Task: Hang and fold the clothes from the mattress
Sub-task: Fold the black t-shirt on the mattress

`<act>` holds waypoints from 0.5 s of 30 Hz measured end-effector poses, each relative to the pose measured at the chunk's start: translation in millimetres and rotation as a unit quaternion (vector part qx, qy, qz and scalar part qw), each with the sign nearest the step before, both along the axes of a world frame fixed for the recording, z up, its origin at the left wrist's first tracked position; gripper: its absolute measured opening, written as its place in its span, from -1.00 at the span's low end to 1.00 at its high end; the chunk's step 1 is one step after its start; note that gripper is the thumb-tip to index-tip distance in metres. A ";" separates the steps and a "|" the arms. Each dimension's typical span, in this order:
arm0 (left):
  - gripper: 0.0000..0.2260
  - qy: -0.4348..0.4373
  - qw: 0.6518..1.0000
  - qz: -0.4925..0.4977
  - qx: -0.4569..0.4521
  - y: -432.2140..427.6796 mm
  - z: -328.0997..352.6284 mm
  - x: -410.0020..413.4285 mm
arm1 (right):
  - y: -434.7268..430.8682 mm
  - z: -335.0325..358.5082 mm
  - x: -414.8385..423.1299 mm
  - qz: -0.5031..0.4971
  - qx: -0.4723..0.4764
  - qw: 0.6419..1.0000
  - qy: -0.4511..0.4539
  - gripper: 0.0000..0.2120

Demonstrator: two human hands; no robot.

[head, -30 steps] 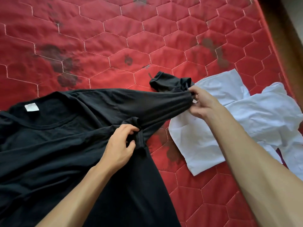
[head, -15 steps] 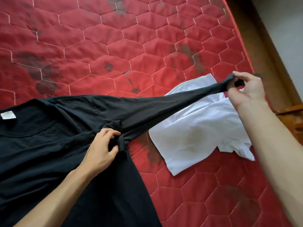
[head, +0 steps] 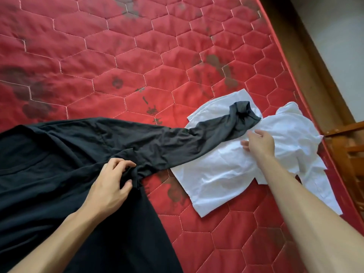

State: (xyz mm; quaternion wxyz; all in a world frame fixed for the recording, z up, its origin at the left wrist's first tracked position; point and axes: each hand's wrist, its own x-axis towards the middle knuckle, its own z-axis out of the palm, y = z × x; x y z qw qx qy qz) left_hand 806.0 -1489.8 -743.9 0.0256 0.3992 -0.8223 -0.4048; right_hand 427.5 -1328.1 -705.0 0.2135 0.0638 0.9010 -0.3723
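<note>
A black long-sleeved shirt (head: 59, 174) lies spread over the lower left of the red quilted mattress (head: 137, 56). Its sleeve (head: 197, 136) stretches to the right and its cuff rests on a crumpled white shirt (head: 226, 174). My left hand (head: 110, 184) grips a bunch of black fabric at the armpit. My right hand (head: 260, 141) hovers over the white shirt just below the cuff, fingers loose, holding nothing.
The mattress's right edge meets a wooden bed frame (head: 315, 66) and a pale wall (head: 338, 36). A wooden piece of furniture (head: 350, 154) stands at the far right. Dark stains mark the mattress.
My right hand pulled the sleeve out to the right, then let go; the cuff has dropped onto the white shirt. My left hand keeps its hold at the armpit.
</note>
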 end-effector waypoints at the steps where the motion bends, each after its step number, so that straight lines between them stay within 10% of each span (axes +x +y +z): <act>1: -0.63 0.002 1.000 0.001 -0.008 -0.8 -1.7 -1.4 | -8.4 -2.0 -0.7 0.015 -0.007 1.000 -0.012 -0.66; 6: -0.66 -0.002 1.000 0.010 -0.027 -3.1 -7.3 -7.0 | -39.7 -9.1 -2.6 0.007 -0.007 1.000 -0.025 -0.79; 15: -0.83 0.026 0.985 0.098 0.136 -4.6 18.6 -7.5 | -75.2 61.9 111.1 0.091 -0.371 0.919 -0.096 -0.74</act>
